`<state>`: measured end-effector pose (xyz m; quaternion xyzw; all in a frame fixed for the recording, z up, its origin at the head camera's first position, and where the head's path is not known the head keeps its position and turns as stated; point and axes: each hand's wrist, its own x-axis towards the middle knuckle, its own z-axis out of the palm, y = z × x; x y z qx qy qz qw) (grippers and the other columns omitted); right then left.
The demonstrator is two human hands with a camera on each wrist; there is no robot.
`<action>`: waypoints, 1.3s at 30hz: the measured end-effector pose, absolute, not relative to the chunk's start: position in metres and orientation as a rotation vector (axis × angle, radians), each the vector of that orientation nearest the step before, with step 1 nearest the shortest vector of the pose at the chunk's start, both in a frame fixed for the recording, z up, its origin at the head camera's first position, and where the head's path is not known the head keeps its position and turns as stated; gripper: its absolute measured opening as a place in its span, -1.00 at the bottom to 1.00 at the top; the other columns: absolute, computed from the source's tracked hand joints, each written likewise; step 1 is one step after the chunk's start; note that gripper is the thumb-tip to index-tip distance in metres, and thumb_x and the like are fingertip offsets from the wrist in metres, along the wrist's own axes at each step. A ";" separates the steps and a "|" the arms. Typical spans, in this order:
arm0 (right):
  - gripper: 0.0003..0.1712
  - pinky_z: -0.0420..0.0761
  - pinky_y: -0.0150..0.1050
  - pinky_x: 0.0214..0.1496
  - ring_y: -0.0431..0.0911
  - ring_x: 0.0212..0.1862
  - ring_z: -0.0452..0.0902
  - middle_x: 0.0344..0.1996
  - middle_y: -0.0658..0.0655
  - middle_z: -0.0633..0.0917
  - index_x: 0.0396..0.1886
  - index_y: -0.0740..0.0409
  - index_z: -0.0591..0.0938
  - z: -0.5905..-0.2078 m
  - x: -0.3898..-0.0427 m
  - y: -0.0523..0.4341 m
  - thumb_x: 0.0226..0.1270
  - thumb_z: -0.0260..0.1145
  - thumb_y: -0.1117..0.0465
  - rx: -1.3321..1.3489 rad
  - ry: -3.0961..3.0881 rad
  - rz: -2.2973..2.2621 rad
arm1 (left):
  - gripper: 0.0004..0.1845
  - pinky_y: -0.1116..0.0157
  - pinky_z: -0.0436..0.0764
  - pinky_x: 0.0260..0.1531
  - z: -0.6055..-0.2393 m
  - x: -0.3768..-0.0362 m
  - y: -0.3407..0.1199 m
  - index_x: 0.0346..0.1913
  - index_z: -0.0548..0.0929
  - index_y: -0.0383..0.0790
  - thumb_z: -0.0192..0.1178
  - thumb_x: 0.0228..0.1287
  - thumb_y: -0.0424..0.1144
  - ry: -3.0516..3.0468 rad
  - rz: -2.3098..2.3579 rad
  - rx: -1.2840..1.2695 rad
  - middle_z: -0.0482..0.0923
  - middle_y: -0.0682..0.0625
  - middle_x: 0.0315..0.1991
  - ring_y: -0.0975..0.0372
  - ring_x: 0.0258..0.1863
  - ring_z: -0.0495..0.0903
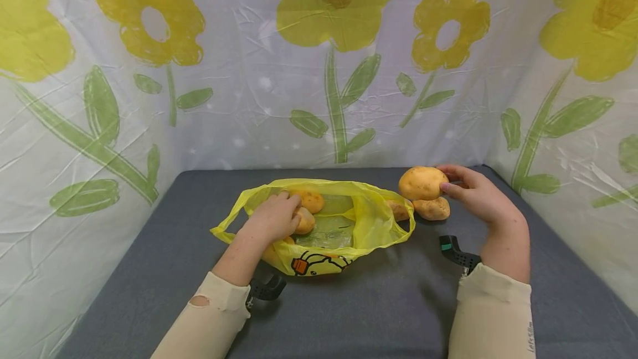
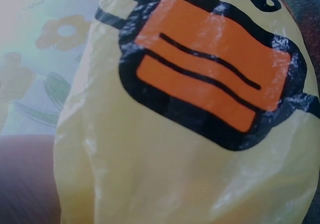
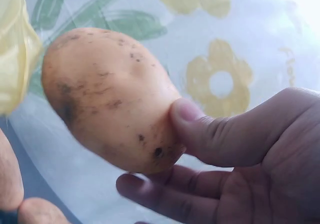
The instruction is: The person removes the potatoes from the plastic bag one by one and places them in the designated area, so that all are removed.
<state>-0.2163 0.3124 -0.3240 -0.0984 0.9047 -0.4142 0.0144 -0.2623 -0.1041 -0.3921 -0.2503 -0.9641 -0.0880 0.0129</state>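
Sheet [image 1: 239, 132]: white, creased and slightly shiny, hung behind and along both sides, closing the space in on three sides
Flowers [image 1: 339, 21]: large yellow blooms with green stems and leaves, printed across the sheet
Bench [image 1: 379, 314]: dark grey, matt top, its far edge close to the back sheet, the far corners rounded, soft shadow under the right arm
Bag [image 1: 371, 218]: thin yellow plastic, on the middle of the bench, mouth spread open upward, with an orange-and-black print [image 2: 210, 73] on the near side
Sleeves [image 1: 490, 314]: cream, ending short of the wrists
Left hand [image 1: 273, 216]: down inside the bag mouth beside the potatoes there, fingertips partly hidden, so I cannot tell whether it grips one
Right hand [image 1: 473, 193]: thumb and fingers pinching one end of a potato [image 1: 421, 183], raised above the bench right of the bag
Bagged potatoes [image 1: 310, 201]: at the left end of the bag, near the left hand
Loose potatoes [image 1: 431, 209]: two on the bench at the bag's right end, one partly hidden by the bag, the other under the raised one
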 end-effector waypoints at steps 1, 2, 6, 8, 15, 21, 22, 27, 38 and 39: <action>-0.38 0.38 0.17 0.27 0.24 0.26 0.44 0.26 0.41 0.48 0.53 0.34 0.27 -0.326 -0.216 0.315 0.67 0.10 0.10 -0.289 2.818 -1.276 | -0.85 -0.07 0.57 -0.09 -0.392 -0.262 -0.104 0.00 0.57 -0.20 0.13 0.51 -0.22 -3.004 -0.271 -0.779 0.51 -0.23 -0.01 -0.13 -0.10 0.55; -0.36 0.37 0.17 0.27 0.22 0.25 0.44 0.25 0.41 0.50 0.52 0.36 0.27 -0.327 -0.216 0.317 0.66 0.11 0.09 -0.273 2.809 -1.273 | -0.85 -0.06 0.56 -0.09 -0.392 -0.262 -0.104 -0.01 0.57 -0.20 0.12 0.51 -0.22 -3.006 -0.269 -0.778 0.51 -0.23 -0.02 -0.13 -0.11 0.55; -0.32 0.42 0.11 0.25 0.08 0.14 0.51 0.22 0.37 0.54 0.50 0.42 0.27 -0.334 -0.217 0.325 0.64 0.15 0.05 -0.222 2.735 -1.283 | -0.82 -0.06 0.56 -0.10 -0.391 -0.261 -0.103 0.03 0.57 -0.21 0.12 0.52 -0.21 -3.013 -0.262 -0.775 0.50 -0.24 -0.01 -0.12 -0.12 0.55; -0.31 0.47 0.02 0.23 -0.02 0.09 0.54 0.23 0.37 0.54 0.49 0.45 0.28 -0.338 -0.218 0.329 0.63 0.16 0.06 -0.217 2.695 -1.293 | -0.81 -0.06 0.56 -0.11 -0.391 -0.261 -0.103 0.04 0.57 -0.22 0.11 0.52 -0.21 -3.016 -0.260 -0.774 0.50 -0.23 -0.02 -0.11 -0.13 0.54; -0.28 0.56 -0.12 0.25 -0.09 0.11 0.55 0.33 0.51 0.41 0.49 0.56 0.18 -0.351 -0.223 0.340 0.61 0.18 0.16 -0.183 2.537 -1.340 | -0.77 -0.06 0.57 -0.09 -0.392 -0.263 -0.103 0.09 0.57 -0.23 0.11 0.52 -0.21 -3.018 -0.244 -0.773 0.50 -0.24 0.00 -0.12 -0.10 0.55; -0.20 0.55 -0.04 0.27 -0.01 0.16 0.55 0.33 0.46 0.40 0.50 0.54 0.17 -0.362 -0.226 0.343 0.54 0.27 0.14 -0.109 2.381 -1.361 | -0.73 -0.08 0.57 -0.06 -0.391 -0.262 -0.102 0.14 0.58 -0.25 0.11 0.52 -0.21 -3.020 -0.251 -0.771 0.50 -0.25 0.01 -0.15 -0.06 0.54; -0.21 0.56 -0.06 0.25 -0.03 0.13 0.56 0.29 0.42 0.44 0.49 0.52 0.19 -0.364 -0.227 0.343 0.52 0.29 0.15 -0.094 2.348 -1.373 | -0.73 -0.09 0.57 -0.06 -0.391 -0.262 -0.102 0.14 0.58 -0.25 0.11 0.51 -0.21 -3.021 -0.251 -0.772 0.50 -0.25 0.02 -0.15 -0.06 0.54; -0.28 0.59 -0.12 0.17 -0.06 0.03 0.56 0.09 0.24 0.54 0.41 0.51 0.26 -0.372 -0.230 0.339 0.47 0.34 0.20 -0.073 2.234 -1.375 | -0.72 -0.08 0.57 -0.03 -0.391 -0.262 -0.102 0.15 0.57 -0.25 0.10 0.52 -0.21 -3.027 -0.244 -0.769 0.50 -0.26 0.04 -0.14 -0.04 0.54; -0.54 0.61 -0.16 0.06 -0.01 -0.06 0.60 -0.11 0.18 0.67 0.12 0.35 0.51 -0.382 -0.240 0.316 0.30 0.41 0.28 -0.027 2.159 -1.320 | -0.69 -0.08 0.56 0.01 -0.391 -0.262 -0.102 0.19 0.56 -0.26 0.11 0.53 -0.19 -3.027 -0.240 -0.782 0.50 -0.28 0.10 -0.16 0.00 0.55; -0.56 0.61 -0.16 0.04 -0.01 -0.07 0.59 -0.12 0.18 0.66 0.09 0.34 0.52 -0.382 -0.242 0.314 0.28 0.42 0.29 -0.028 2.145 -1.322 | -0.67 -0.09 0.55 0.03 -0.391 -0.262 -0.102 0.21 0.56 -0.26 0.11 0.53 -0.19 -3.027 -0.239 -0.780 0.50 -0.29 0.11 -0.17 0.03 0.54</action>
